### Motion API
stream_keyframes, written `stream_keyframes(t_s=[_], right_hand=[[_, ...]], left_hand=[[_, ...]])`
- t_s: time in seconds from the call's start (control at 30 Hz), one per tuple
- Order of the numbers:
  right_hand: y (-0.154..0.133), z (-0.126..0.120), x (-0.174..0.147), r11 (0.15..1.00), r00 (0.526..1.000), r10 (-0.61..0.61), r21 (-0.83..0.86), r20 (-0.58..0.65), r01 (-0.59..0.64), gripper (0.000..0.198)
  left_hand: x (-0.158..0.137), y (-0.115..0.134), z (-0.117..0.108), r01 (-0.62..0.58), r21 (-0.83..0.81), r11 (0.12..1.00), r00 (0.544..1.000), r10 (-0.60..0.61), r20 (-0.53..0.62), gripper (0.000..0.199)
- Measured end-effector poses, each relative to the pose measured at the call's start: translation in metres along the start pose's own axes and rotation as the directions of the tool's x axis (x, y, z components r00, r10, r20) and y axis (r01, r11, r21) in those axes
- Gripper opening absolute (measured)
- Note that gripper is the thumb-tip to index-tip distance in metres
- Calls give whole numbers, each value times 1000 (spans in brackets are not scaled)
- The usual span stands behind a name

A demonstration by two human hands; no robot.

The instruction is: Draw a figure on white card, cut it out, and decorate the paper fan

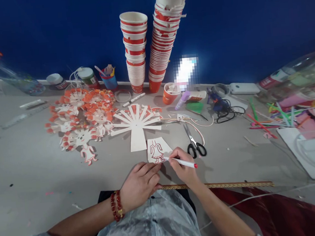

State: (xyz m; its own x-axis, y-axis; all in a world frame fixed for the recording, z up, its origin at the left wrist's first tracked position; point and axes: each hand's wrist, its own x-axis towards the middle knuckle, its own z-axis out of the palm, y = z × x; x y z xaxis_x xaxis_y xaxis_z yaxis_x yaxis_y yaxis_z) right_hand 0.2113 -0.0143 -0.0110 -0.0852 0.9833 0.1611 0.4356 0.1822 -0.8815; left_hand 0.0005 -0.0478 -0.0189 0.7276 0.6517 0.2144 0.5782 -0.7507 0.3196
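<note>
My right hand is closed round a white marker with a red end, its tip on a piece of white card. Red-brown outlines of a dress-like figure with arms and feet are drawn on that card. My left hand lies flat with fingers stretched, its fingertips at the card's lower edge. Just beyond the card rests a white paper cutout with strips fanned out. Scissors with black handles lie to the right of my right hand.
Orange-and-white paper figures are heaped at the left. Two tall stacks of paper cups stand against the blue wall. Dark cable, bottles and colourful strips lie at the right. A patterned strip runs along the near edge.
</note>
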Motion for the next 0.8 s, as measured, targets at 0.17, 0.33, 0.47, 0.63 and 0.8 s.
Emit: stream_keyframes(t_s=[0.17, 0.33, 0.47, 0.63, 0.8], right_hand=[[-1, 0, 1, 1000, 1000, 4, -18, 23, -4, 12], [1, 1, 1, 999, 999, -20, -32, 36, 21, 14], [2, 1, 0, 999, 999, -14, -44, 38, 16, 15], [0, 1, 0, 998, 999, -20, -52, 47, 23, 14], [1, 1, 1, 997, 998, -36, -60, 59, 40, 14]], left_hand=[[0, 0, 1, 6, 3, 1000, 1000, -6, 11, 17], [0, 0, 0, 0, 2, 1000, 1000, 0, 2, 17], [-1, 0, 1, 2, -7, 1000, 1000, -2, 7, 16], [-1, 0, 1, 5, -5, 1000, 1000, -5, 6, 16], [0, 0, 1, 2, 1, 1000, 1000, -2, 12, 17]])
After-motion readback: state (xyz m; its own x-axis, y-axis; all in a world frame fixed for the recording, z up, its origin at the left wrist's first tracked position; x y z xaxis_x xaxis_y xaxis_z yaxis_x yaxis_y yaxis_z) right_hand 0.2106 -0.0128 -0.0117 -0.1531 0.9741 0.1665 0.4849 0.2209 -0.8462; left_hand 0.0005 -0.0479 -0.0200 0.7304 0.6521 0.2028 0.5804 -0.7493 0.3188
